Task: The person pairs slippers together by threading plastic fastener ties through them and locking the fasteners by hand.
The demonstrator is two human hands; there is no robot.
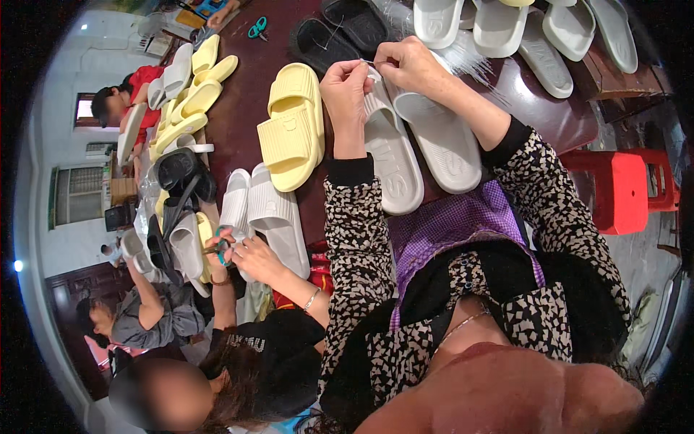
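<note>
A pair of light grey slide slippers lies in front of me, a left one (396, 163) and a right one (442, 137), toe ends away from me. Over their far ends, my left hand (347, 94) is closed in a pinch, fingertips at the left slipper's strap. My right hand (413, 69) is pinched closed just beside it. Between the fingertips runs a thin pale strand, too fine to name exactly. Just beyond lie black slippers (323, 45) with a thin strand across them, and a spread of clear plastic strands (473, 66).
Yellow slippers (293, 130) lie left of my left arm on the dark red table (249, 87). More grey slippers (499, 29) lie at the far right. A co-worker's hands (256, 257) hold small scissors at the left. Teal-handled scissors (257, 27) lie far off. A red stool (614, 192) stands right.
</note>
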